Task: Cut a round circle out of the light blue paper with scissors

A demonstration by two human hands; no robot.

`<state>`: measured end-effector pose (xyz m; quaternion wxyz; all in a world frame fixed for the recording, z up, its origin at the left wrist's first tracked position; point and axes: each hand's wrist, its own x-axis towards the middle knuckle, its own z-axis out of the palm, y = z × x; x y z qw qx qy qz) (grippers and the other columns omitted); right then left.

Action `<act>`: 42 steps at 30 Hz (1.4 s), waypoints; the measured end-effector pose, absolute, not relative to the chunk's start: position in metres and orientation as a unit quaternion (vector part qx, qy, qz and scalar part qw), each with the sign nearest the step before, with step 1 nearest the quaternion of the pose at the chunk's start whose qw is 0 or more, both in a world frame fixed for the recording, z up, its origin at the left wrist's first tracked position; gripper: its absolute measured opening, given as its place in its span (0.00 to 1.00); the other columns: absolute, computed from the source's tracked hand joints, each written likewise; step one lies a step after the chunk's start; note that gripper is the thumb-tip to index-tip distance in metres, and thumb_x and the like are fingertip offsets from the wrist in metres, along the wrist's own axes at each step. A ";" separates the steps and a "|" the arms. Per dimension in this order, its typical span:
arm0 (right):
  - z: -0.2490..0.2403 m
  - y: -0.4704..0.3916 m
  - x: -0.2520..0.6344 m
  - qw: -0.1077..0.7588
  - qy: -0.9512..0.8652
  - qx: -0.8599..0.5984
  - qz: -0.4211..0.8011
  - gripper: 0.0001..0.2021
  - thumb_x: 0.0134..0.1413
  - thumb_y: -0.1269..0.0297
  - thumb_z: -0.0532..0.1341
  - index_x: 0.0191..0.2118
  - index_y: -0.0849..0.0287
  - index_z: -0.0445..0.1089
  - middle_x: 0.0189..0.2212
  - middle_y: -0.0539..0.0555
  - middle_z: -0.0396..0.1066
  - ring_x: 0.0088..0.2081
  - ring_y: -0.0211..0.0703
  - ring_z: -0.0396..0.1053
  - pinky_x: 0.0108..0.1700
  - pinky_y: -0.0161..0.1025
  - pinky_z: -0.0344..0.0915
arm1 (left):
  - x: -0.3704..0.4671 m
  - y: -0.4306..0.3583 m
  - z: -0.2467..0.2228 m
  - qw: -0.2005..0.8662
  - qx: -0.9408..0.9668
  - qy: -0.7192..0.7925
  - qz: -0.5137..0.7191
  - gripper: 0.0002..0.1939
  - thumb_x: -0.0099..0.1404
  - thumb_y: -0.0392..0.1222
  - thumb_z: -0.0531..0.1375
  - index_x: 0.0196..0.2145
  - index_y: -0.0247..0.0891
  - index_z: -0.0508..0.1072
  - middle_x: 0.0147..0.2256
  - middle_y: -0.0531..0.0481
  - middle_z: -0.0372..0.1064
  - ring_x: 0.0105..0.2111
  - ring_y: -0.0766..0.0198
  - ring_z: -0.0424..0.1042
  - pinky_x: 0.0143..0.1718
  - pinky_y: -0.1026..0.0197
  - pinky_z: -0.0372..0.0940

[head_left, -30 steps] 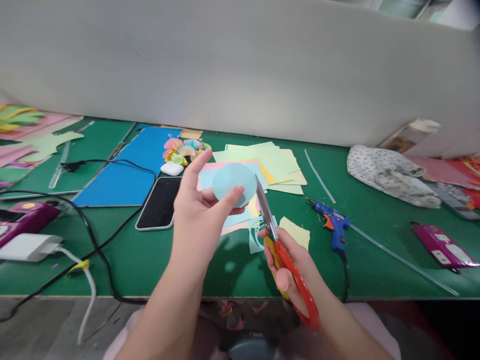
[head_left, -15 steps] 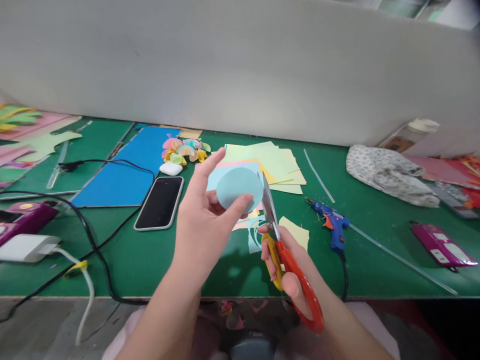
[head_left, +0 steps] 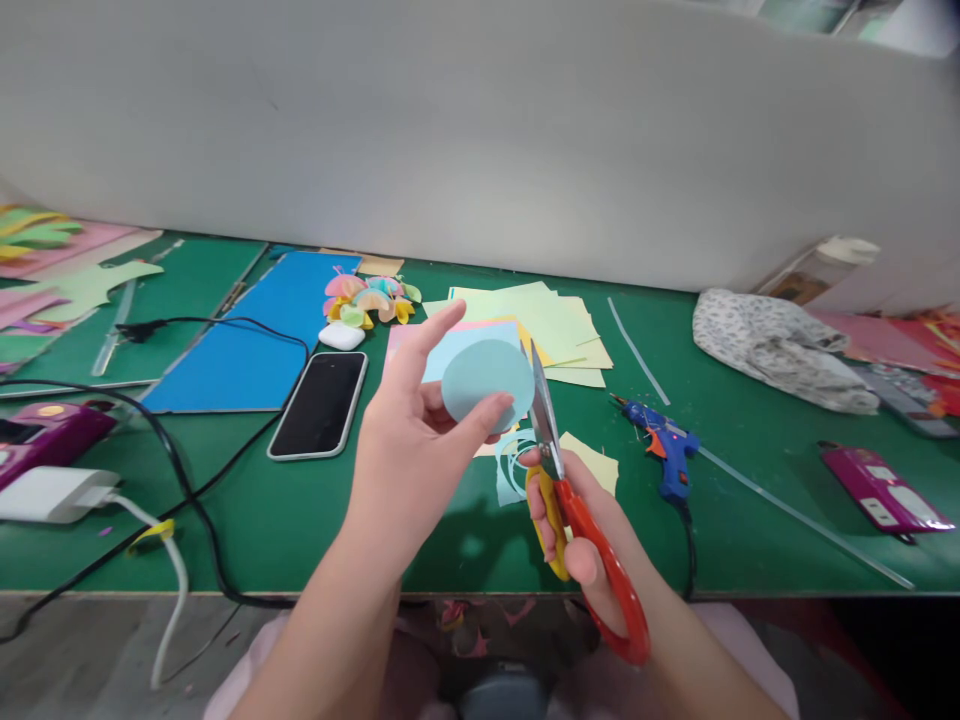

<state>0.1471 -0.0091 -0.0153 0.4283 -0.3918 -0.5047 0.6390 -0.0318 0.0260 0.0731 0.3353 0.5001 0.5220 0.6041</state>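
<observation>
A light blue paper circle is pinched between the thumb and fingers of my left hand, whose index finger points up and away. My right hand grips scissors with one red and one yellow handle loop. Their blades point up, slightly parted, along the circle's right edge. Curled light blue paper offcuts lie on the table below the circle. Behind it sits a stack of coloured paper sheets, partly hidden by the circle and my left hand.
A phone, a white case, folded paper pieces and a blue board lie to the left. Black cables cross the table there. A blue glue gun, patterned cloth and purple power strip are to the right.
My left hand and the paper circle have shifted slightly right and down. The scissors have moved a little to the right, their blades still near the circle's edge.
</observation>
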 end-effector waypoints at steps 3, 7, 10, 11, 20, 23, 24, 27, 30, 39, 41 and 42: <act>-0.012 -0.010 0.146 0.425 -0.493 -0.394 0.649 0.48 0.29 0.21 0.67 0.53 0.52 0.70 0.30 0.46 0.63 0.22 0.32 0.53 0.23 0.34 0.53 | -0.032 0.027 0.073 0.348 0.498 0.511 0.608 0.37 0.53 0.38 0.72 0.61 0.47 0.72 0.30 0.55 0.76 0.22 0.65 0.77 0.26 0.62 0.79; -0.007 -0.007 0.145 0.405 -0.469 -0.428 0.658 0.37 0.46 0.26 0.65 0.51 0.52 0.70 0.28 0.46 0.62 0.22 0.34 0.54 0.22 0.34 0.54 | -0.033 0.027 0.074 0.350 0.490 0.505 0.618 0.35 0.53 0.38 0.73 0.59 0.46 0.74 0.30 0.55 0.77 0.21 0.64 0.77 0.25 0.60 0.79; -0.003 -0.005 0.144 0.378 -0.458 -0.460 0.660 0.34 0.50 0.29 0.66 0.50 0.53 0.70 0.26 0.46 0.61 0.22 0.37 0.55 0.21 0.34 0.55 | -0.033 0.027 0.075 0.347 0.487 0.506 0.621 0.36 0.53 0.37 0.72 0.60 0.46 0.73 0.29 0.55 0.77 0.21 0.64 0.76 0.26 0.60 0.79; -0.002 -0.005 0.143 0.375 -0.454 -0.463 0.662 0.34 0.50 0.30 0.66 0.50 0.53 0.70 0.26 0.46 0.61 0.22 0.37 0.55 0.21 0.34 0.55 | -0.033 0.027 0.075 0.349 0.485 0.507 0.621 0.36 0.54 0.37 0.72 0.60 0.46 0.73 0.28 0.56 0.77 0.21 0.64 0.76 0.26 0.61 0.79; 0.005 -0.010 0.141 0.407 -0.462 -0.454 0.644 0.36 0.44 0.28 0.69 0.48 0.54 0.72 0.24 0.45 0.58 0.24 0.37 0.51 0.23 0.34 0.50 | -0.031 0.022 0.081 0.357 0.466 0.527 0.615 0.35 0.56 0.40 0.72 0.62 0.45 0.72 0.24 0.58 0.76 0.22 0.66 0.73 0.29 0.62 0.79; 0.009 -0.013 0.141 0.409 -0.479 -0.455 0.630 0.46 0.28 0.24 0.70 0.49 0.53 0.72 0.25 0.45 0.58 0.25 0.37 0.51 0.24 0.34 0.50 | -0.031 0.022 0.082 0.356 0.466 0.525 0.617 0.35 0.57 0.41 0.71 0.62 0.44 0.72 0.24 0.57 0.76 0.23 0.64 0.75 0.29 0.61 0.79; 0.010 -0.014 0.141 0.408 -0.481 -0.459 0.626 0.47 0.23 0.24 0.70 0.49 0.53 0.72 0.26 0.45 0.58 0.26 0.37 0.51 0.25 0.34 0.51 | -0.031 0.022 0.082 0.356 0.464 0.525 0.618 0.35 0.57 0.40 0.71 0.62 0.44 0.72 0.24 0.57 0.76 0.24 0.64 0.76 0.29 0.61 0.79; 0.010 -0.015 0.142 0.409 -0.485 -0.470 0.614 0.48 0.18 0.24 0.70 0.48 0.51 0.73 0.26 0.44 0.58 0.26 0.37 0.51 0.26 0.34 0.54 | -0.032 0.022 0.082 0.359 0.458 0.523 0.622 0.35 0.57 0.40 0.71 0.62 0.43 0.71 0.24 0.57 0.77 0.24 0.64 0.76 0.30 0.61 0.79; 0.009 -0.015 0.142 0.409 -0.494 -0.471 0.606 0.48 0.20 0.24 0.69 0.48 0.51 0.74 0.26 0.44 0.57 0.26 0.37 0.52 0.28 0.35 0.59 | -0.033 0.023 0.081 0.355 0.464 0.522 0.621 0.35 0.58 0.40 0.71 0.62 0.43 0.70 0.25 0.56 0.77 0.25 0.62 0.77 0.30 0.60 0.80; 0.012 -0.015 0.145 0.392 -0.485 -0.479 0.617 0.48 0.18 0.25 0.71 0.48 0.50 0.75 0.26 0.44 0.57 0.26 0.40 0.59 0.32 0.36 0.69 | -0.035 0.025 0.081 0.348 0.458 0.528 0.625 0.35 0.57 0.41 0.72 0.62 0.44 0.71 0.25 0.56 0.77 0.26 0.63 0.78 0.30 0.60 0.80; 0.013 -0.015 0.145 0.388 -0.490 -0.479 0.617 0.47 0.18 0.25 0.71 0.48 0.50 0.75 0.25 0.44 0.56 0.27 0.40 0.59 0.33 0.36 0.69 | -0.035 0.025 0.080 0.346 0.455 0.528 0.628 0.35 0.57 0.40 0.72 0.62 0.43 0.71 0.25 0.57 0.77 0.25 0.63 0.77 0.29 0.61 0.80; 0.013 -0.015 0.146 0.388 -0.493 -0.479 0.614 0.47 0.19 0.25 0.71 0.48 0.50 0.75 0.25 0.44 0.57 0.27 0.40 0.58 0.33 0.37 0.69 | -0.036 0.025 0.080 0.345 0.455 0.529 0.628 0.35 0.57 0.40 0.72 0.61 0.43 0.71 0.24 0.57 0.76 0.25 0.63 0.77 0.29 0.61 0.80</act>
